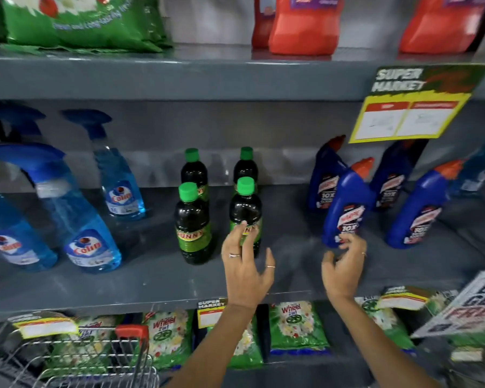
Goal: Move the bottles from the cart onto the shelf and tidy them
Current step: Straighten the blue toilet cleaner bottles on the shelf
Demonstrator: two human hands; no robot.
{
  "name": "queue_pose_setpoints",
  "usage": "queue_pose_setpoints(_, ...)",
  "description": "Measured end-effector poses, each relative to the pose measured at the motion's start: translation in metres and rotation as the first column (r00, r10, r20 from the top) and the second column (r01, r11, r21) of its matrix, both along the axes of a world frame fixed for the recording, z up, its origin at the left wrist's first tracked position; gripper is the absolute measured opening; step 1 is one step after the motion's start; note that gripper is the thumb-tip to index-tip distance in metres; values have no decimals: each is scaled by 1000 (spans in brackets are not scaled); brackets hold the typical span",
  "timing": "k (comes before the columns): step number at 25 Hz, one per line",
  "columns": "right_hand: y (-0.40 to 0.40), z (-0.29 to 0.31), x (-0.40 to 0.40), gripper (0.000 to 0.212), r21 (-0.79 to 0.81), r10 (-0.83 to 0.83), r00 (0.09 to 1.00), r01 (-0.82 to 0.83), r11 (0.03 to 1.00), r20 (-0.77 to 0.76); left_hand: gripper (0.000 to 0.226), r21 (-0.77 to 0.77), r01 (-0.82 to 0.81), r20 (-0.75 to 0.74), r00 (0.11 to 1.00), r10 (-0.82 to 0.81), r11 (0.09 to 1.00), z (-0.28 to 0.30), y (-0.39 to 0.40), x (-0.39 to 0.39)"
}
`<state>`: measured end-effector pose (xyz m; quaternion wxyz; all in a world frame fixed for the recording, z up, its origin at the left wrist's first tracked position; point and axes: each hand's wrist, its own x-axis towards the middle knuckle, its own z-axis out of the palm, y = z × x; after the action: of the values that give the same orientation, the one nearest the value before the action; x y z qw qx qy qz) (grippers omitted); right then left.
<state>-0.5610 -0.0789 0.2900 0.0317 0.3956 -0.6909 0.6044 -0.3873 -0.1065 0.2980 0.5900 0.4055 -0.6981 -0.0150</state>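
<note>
Several dark bottles with green caps stand in two rows on the grey middle shelf (151,281). The front right one (245,208) has the fingertips of my left hand (244,270) touching its label; the fingers are spread, not wrapped around it. The front left bottle (192,225) stands apart. To the right stand several blue toilet-cleaner bottles with orange caps. My right hand (343,267) reaches the base of the nearest one (347,203), its fingers curled loosely and brushing the label. The wire cart (101,368) sits at the bottom left, its contents hidden.
Blue glass-cleaner spray bottles (79,217) fill the shelf's left side. A yellow supermarket price sign (409,107) hangs from the upper shelf, which holds green bags and orange pouches. Green detergent packs (297,326) lie on the shelf below. A promotional card (471,306) sticks out at right.
</note>
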Motion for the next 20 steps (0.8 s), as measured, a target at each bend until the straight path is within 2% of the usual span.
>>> queue_pose_setpoints(6, 23, 9, -98, 44, 76, -87, 996, 89, 993, -37, 43, 238, 152, -13, 988, -153, 959, 11, 14, -79)
queue_pose_setpoints(9, 26, 9, -142, 57, 107, -103, 990, 113, 988, -94, 50, 370, 187, -85, 982, -167, 910, 8, 18, -122)
queue_pose_setpoints(11, 24, 5, -167, 75, 149, -93, 993, 102, 983, -68, 60, 460, 187, -134, 981, -140, 868, 3, 21, -150)
queue_pose_setpoints(14, 18, -2, -188, 101, 199, -22, 995, 1, 980, 102, 86, 566, 189, -195, 976, -92, 802, -5, 21, -185)
queue_pose_setpoints(16, 12, -8, -196, 106, 206, 12, 986, -47, 977, 166, 102, 598, 169, -199, 978, -59, 784, -10, 16, -205)
queue_pose_setpoints(20, 8, -14, -198, 109, 238, 8, 988, -44, 970, 151, 123, 640, 137, -259, 965, 45, 756, -12, 1, -236)
